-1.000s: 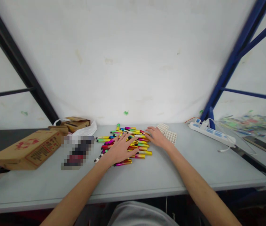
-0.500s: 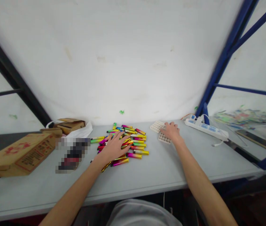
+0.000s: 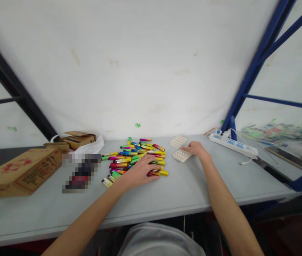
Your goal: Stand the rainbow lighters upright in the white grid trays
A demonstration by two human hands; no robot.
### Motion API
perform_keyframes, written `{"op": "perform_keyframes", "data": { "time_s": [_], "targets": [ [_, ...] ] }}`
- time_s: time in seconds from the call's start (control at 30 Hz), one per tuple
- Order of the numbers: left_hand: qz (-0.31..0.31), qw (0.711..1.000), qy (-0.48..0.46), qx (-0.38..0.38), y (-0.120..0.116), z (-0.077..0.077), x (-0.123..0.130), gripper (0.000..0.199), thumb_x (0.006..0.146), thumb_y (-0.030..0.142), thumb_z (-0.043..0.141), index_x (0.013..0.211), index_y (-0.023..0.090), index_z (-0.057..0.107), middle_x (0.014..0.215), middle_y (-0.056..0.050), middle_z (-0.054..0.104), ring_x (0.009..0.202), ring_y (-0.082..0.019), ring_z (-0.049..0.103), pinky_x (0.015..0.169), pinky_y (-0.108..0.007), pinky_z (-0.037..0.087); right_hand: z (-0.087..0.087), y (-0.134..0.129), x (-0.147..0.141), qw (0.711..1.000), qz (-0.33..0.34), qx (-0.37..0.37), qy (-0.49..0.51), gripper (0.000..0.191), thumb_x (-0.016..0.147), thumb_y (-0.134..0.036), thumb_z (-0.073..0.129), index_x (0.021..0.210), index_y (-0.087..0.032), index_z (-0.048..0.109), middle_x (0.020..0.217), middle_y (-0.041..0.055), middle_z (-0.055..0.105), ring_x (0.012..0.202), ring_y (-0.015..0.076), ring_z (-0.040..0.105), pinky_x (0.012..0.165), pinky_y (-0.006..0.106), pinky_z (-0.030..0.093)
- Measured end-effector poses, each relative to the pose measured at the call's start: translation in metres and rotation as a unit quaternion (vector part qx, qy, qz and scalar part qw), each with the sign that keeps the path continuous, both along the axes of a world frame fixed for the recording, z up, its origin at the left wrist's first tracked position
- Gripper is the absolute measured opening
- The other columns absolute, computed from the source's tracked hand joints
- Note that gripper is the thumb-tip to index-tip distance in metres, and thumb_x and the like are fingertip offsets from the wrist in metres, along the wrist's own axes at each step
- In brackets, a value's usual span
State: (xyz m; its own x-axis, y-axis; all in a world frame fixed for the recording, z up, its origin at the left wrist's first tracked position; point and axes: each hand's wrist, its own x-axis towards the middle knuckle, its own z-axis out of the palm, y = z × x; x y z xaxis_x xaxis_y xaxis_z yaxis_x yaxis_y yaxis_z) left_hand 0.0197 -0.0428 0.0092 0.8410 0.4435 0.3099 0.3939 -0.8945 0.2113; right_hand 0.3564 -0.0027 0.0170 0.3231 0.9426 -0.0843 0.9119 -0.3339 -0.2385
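Note:
A loose pile of shiny multicoloured lighters (image 3: 120,160) lies on the grey table. My left hand (image 3: 144,169) rests over the right side of the pile, its fingers curled down on lighters there; what they grip is partly hidden. To the right, my right hand (image 3: 195,148) pinches the right edge of a pale tray with rows of small cups (image 3: 181,155). A second pale tray (image 3: 178,142) lies flat just behind it, near the wall.
Cardboard boxes (image 3: 24,170) and a white plastic bag (image 3: 90,147) stand at the left, beside a pixelated item (image 3: 81,176). A white power strip (image 3: 233,145) lies right, by a blue frame (image 3: 249,74). A blurred hand shows at the far right edge.
My left hand has moved right and towards me over the pile, its fingers now curled. The lighters have shifted. My right hand has closed on the nearer tray, which has moved slightly left.

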Motion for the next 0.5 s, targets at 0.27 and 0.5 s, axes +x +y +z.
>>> {"op": "perform_keyframes", "data": {
  "time_s": [0.27,0.5],
  "targets": [
    [0.003,0.991,-0.104,-0.089,-0.001,0.002,0.003,0.022,0.102,0.036,0.057,0.107,0.021,0.071,0.117,-0.01,0.071,0.111,-0.023,0.065,0.102,-0.037,0.051,0.001,0.0,-0.007,0.999,0.019,0.027,0.03,0.047,0.095,-0.054,0.064,0.106,-0.011,0.078,0.1,0.0188,0.079,0.1,0.0304,0.074,0.08,0.031,0.053],
    [0.107,0.894,-0.329,-0.284,-0.002,0.02,0.003,0.032,0.101,0.052,0.053,0.105,0.02,0.059,0.081,-0.002,0.071,0.069,-0.017,0.068,0.068,-0.028,0.055,-0.001,-0.001,-0.019,0.993,0.068,0.083,0.046,0.051,0.096,-0.051,0.063,0.125,-0.01,0.069,0.11,0.016,0.078,0.099,0.0257,0.073,0.08,0.028,0.051]
  ]
}}
